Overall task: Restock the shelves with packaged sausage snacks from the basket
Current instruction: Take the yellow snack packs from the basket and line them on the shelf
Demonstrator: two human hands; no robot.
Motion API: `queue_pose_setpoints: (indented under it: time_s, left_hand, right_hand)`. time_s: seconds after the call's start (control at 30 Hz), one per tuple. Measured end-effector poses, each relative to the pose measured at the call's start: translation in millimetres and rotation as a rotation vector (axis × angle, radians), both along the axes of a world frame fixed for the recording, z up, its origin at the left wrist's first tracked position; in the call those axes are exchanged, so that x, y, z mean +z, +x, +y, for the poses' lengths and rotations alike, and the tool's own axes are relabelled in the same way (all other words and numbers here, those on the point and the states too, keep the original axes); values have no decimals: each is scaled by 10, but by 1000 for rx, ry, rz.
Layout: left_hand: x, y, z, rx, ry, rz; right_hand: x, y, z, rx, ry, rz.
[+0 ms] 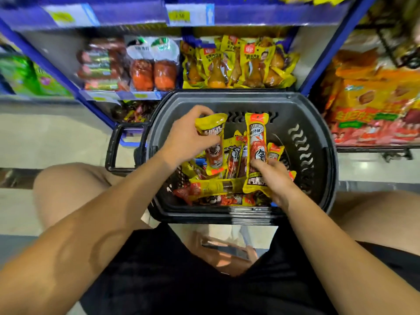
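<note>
Both hands are in the black basket [318, 155]. The left hand [191, 137] grips one yellow sausage pack [212, 142] near its top; the right hand [275, 176] pinches another sausage pack [256, 137] upright by its lower end. Loose packs [218, 187] lie beneath, below the shelf [127, 95].

left hand [188, 137] grips sausage pack [212, 142] | right hand [273, 176] grips second pack [256, 151] | over black basket [318, 123]
</note>
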State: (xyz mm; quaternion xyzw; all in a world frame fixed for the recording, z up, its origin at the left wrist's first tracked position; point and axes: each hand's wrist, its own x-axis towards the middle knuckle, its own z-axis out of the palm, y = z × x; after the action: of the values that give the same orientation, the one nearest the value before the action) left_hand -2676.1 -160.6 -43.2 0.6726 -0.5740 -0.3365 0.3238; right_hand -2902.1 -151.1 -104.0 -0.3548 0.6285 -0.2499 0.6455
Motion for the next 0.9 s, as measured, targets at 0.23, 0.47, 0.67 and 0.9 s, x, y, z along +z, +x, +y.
queue_pose_setpoints:
  time_s: [0.23, 0.47, 0.67, 0.9]
  left_hand:
    - [45, 163, 182, 100, -54, -87]
    - [-276, 166, 472, 559, 107, 412]
    - [-332, 130, 714, 949, 331, 856]
    - [-417, -20, 873, 772, 364, 1136]
  right_hand:
    - [-40, 9, 49, 51, -27, 33]
    - [-108, -22, 174, 35, -35, 13]
    - [-96, -29, 160, -38, -29, -16]
    - [32, 22, 139, 4, -113, -66]
